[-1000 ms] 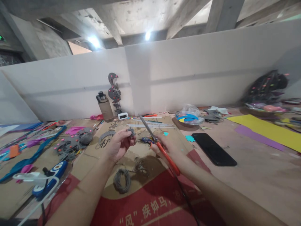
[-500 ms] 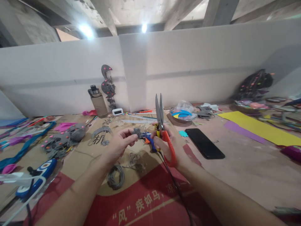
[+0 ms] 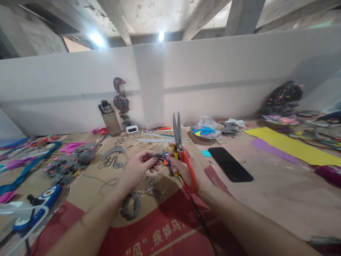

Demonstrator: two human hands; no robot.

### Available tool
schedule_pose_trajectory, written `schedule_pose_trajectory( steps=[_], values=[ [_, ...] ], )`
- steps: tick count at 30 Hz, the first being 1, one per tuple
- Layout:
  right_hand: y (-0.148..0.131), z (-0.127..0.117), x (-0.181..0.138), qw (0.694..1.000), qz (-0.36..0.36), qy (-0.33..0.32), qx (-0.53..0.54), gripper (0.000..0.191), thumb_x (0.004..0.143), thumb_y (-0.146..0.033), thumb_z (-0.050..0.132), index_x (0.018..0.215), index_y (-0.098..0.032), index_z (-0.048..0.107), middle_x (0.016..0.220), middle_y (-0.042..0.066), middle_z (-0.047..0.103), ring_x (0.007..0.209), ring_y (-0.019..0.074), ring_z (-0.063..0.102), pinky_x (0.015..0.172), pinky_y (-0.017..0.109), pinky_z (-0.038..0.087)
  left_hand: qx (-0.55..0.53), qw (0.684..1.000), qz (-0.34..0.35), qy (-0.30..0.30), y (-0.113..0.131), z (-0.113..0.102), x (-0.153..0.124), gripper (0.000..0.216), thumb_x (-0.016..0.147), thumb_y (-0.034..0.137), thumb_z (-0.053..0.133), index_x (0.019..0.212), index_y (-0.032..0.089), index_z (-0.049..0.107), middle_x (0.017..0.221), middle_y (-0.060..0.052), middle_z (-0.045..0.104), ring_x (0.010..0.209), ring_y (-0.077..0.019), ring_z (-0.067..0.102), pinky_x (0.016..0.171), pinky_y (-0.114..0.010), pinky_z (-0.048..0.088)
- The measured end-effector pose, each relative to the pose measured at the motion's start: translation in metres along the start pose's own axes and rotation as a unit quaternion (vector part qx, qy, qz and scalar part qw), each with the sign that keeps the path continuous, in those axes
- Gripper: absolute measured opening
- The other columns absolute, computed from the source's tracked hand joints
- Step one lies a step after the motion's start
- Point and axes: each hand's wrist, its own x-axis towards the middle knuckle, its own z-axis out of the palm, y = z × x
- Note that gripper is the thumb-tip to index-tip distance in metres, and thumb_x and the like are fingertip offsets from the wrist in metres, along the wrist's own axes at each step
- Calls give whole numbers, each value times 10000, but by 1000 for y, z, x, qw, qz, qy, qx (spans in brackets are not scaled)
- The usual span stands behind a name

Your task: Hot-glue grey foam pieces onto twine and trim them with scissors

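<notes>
My left hand (image 3: 141, 166) pinches a small grey felt-like piece (image 3: 159, 155) between thumb and fingertips. My right hand (image 3: 183, 163) has its fingers wrapped round orange-handled scissors (image 3: 190, 174), whose blades point up and stand slightly apart. That same hand also grips a blue and yellow glue gun (image 3: 176, 167), its nozzle side facing the grey piece and partly hidden by the fingers. A black cord (image 3: 199, 213) trails from it toward me. Below my hands, a coil of grey cord (image 3: 130, 205) and a loose tangle (image 3: 152, 186) lie on printed cardboard (image 3: 119, 234).
To the right lie a black phone (image 3: 230, 164) and yellow sheet (image 3: 295, 144). Grey cut-outs with pink dots (image 3: 71, 163) and a blue power strip (image 3: 39, 209) are at left. A bottle (image 3: 110, 119) stands by the white wall (image 3: 186, 71).
The grey piece has turned in my left fingers and now looks thinner, edge-on. Both hands stay close together, with the scissors and glue gun still in the right. The view has shifted slightly.
</notes>
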Motion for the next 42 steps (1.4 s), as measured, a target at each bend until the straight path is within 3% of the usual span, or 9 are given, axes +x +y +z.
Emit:
schedule_pose_trajectory(
  steps=[7,11,15,21,26,30,35,42],
  values=[
    [8,2,-2,999,35,-10,-31,489,709,-394,649,1117,-227,437,695,-46,498,472,65,421,423,205,354,146,975,125,108,0,3,-7,229,692,149,651,890,241,718,882,-37,682,807,-175,582,810,-289,422],
    [2,2,-4,998,33,-7,-51,505,682,-392,674,1103,-224,451,692,-43,510,487,70,434,438,208,362,85,987,99,88,4,8,-8,331,631,96,682,932,230,714,924,-47,671,835,-176,583,841,-283,422],
    [2,0,-2,1000,14,-8,-21,510,668,-385,674,1100,-236,447,733,-34,514,503,69,422,449,213,363,9,998,54,34,7,14,-6,440,600,112,729,1027,195,664,939,-61,660,835,-163,593,802,-271,447],
    [3,0,-2,999,15,-10,-27,500,678,-383,663,1101,-223,449,705,-37,505,481,68,412,442,216,361,-47,998,23,27,6,13,-4,420,613,179,750,1015,190,630,816,-28,645,765,-136,582,695,-239,460],
    [3,1,-3,999,2,-16,-39,461,710,-411,626,1089,-224,443,700,-34,508,481,73,406,459,222,370,-36,998,21,55,2,9,-2,205,659,261,715,827,161,650,630,1,584,582,-108,518,569,-227,411],
    [2,-1,-3,998,-23,-1,-61,399,729,-384,588,1056,-218,434,768,-4,547,505,75,420,464,218,360,-76,993,23,92,-2,4,3,211,651,259,709,829,165,645,630,19,557,534,-78,469,522,-207,363],
    [-3,-5,-1,996,-39,14,-76,393,743,-378,566,1078,-220,433,783,12,552,587,111,491,491,232,401,-91,992,-3,91,-4,-8,10,314,623,248,726,906,158,625,656,16,568,516,-68,459,493,-203,339],
    [-6,-4,0,996,-43,26,-78,479,693,-400,647,1091,-226,446,801,15,563,714,153,564,678,299,479,-42,996,28,80,-3,-19,11,245,657,240,709,873,155,632,654,17,544,528,-64,445,505,-204,330]
  ],
)
